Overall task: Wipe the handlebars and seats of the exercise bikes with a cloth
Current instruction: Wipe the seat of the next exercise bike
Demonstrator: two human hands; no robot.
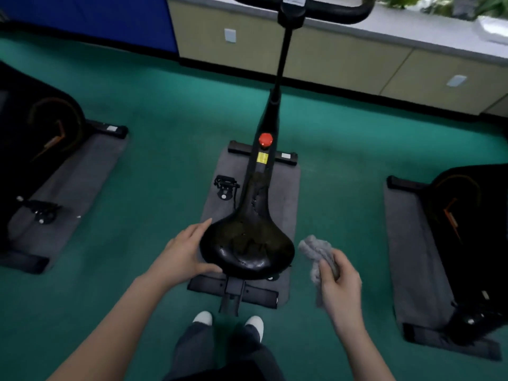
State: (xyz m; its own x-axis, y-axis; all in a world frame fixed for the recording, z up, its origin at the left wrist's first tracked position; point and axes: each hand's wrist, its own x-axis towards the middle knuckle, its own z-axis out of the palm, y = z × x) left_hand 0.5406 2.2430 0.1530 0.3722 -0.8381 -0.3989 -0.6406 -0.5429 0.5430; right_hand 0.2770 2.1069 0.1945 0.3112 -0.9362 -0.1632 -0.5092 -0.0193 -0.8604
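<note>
Two hands flank the seat (247, 243): the left hand (184, 254) lies spread against its left edge, and the right hand (341, 284), just beside its right edge, grips a bunched cloth (314, 248). Soft and light, the cloth should wipe best wadded in the palm; the glossy seat looks slick.

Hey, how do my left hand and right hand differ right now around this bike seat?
The left hand rests against the left edge of the black seat, its fingers fairly straight; the right hand is clear of the seat, off to its right side. The left hand holds nothing, while the right hand grips a bunched grey cloth. Both hands are bare and flank the same seat.
</note>
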